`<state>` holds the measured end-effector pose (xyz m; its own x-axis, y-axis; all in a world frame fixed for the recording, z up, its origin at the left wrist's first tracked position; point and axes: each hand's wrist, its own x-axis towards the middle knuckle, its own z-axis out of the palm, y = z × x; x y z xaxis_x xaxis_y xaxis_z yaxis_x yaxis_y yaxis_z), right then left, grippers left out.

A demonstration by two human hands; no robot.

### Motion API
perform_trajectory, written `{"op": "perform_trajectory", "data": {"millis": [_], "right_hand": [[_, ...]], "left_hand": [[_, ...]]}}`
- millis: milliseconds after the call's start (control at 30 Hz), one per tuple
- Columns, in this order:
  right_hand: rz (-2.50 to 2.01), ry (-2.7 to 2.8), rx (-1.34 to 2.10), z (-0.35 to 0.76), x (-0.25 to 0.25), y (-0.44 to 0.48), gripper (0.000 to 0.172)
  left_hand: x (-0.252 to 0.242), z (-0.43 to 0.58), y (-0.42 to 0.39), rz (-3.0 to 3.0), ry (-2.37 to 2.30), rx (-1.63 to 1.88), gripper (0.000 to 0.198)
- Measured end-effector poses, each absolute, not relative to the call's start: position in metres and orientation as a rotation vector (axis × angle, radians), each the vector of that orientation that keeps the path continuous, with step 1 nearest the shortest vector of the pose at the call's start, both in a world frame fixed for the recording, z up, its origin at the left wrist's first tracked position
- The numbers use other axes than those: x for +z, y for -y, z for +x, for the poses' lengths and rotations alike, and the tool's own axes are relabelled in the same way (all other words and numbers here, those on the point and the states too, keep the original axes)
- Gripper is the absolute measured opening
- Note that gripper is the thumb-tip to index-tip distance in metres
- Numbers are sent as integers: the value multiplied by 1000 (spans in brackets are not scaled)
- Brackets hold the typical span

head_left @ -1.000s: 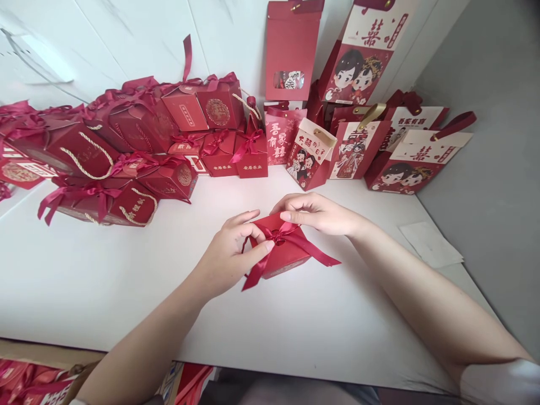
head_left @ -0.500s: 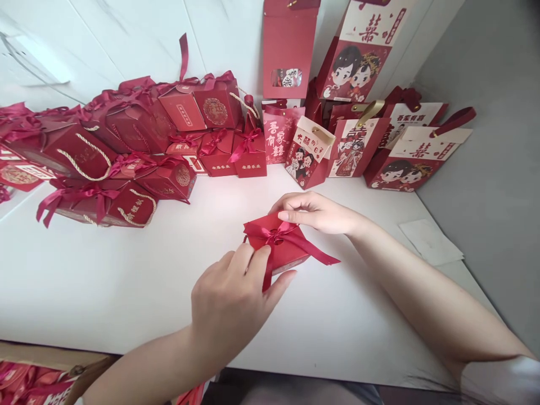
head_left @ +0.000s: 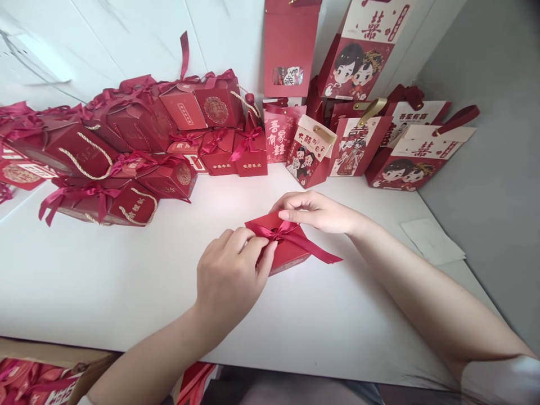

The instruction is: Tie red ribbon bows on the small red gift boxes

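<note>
A small red gift box lies on the white table in front of me, with a dark red satin ribbon tied in a bow on its top. One ribbon tail sticks out past the box's right side. My left hand pinches the ribbon near the knot, thumb against fingers, and covers the box's left side. At the far edge of the box, my right hand is closed, its thumb on the top edge beside the bow and its fingers curled behind, partly hidden.
Red ribboned boxes with rope handles are stacked along the wall at the left. Red and white paper gift bags stand at the back right. A white paper sheet lies at right. A carton of red packages sits below the table's front left.
My left hand has shifted slightly up and left, and its thumb has closed onto the ribbon by the knot. The tail that hung below it no longer shows. My right hand stays put.
</note>
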<state>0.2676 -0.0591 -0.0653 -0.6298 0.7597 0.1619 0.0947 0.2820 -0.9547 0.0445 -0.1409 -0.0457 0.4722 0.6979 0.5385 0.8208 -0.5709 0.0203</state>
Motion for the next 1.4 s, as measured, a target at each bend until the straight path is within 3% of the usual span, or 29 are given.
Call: {"op": "perform_trajectory", "data": {"millis": [400,733,1000,1133,1267,1400], "right_hand": [[-772,1906,1421,267,-68,57,37],[-766,1914,1408,268,-69,55,39],[-734,1924,1421,269,-66,57,38],[-730,1947,1372,271,-63,58,37],[-739,1922,1391,272,-61,59,40],[-742,1919,1398,271,-60,59,42]], "left_hand": [[-34,41,128,-2556,650,-514,13],[-33,32,120,-2629,535,-559,8],[-42,31,105,-2726,1090,-1223,16],[-46,31,95,-2942,1342,-1229,19],[-51,29,88,-3223,1566,-1235,4],[-60,29,83,-3337,1687,-1390,16]]}}
